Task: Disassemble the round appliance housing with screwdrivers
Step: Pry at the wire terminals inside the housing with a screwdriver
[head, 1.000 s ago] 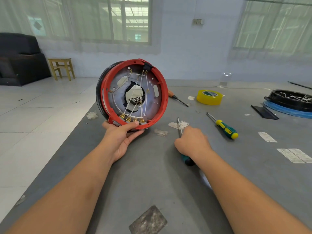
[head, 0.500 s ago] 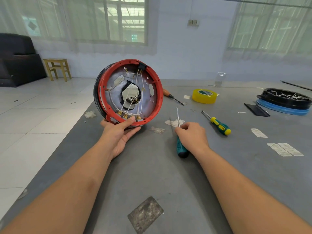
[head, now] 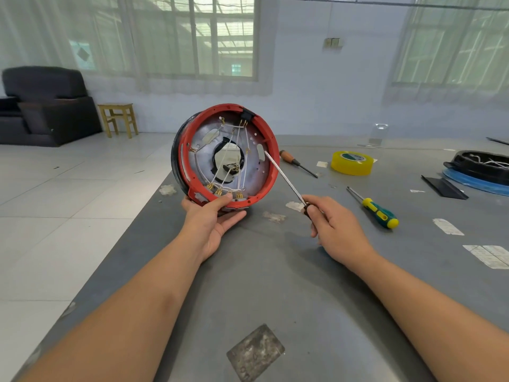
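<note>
A round red-rimmed housing (head: 271,172) stands on edge above the grey table, its open side facing me, showing a silver plate, white wires and brass terminals. My left hand (head: 210,216) holds it from below, thumb pressed on the lower rim. My right hand (head: 333,224) grips a screwdriver (head: 285,177) by its handle. The long metal shaft points up and left, and its tip lies at the housing's inner right side near an oval slot.
On the table (head: 275,285) lie a yellow-green screwdriver (head: 378,212), an orange-handled screwdriver (head: 296,162), a yellow tape roll (head: 352,162) and a black housing part on a blue ring (head: 482,172) at the right. A sofa (head: 41,106) and a stool (head: 118,118) stand far left.
My right hand lifted the screwdriver off the table and swung its tip up to the housing's interior. My left hand kept holding the housing, tilted slightly more.
</note>
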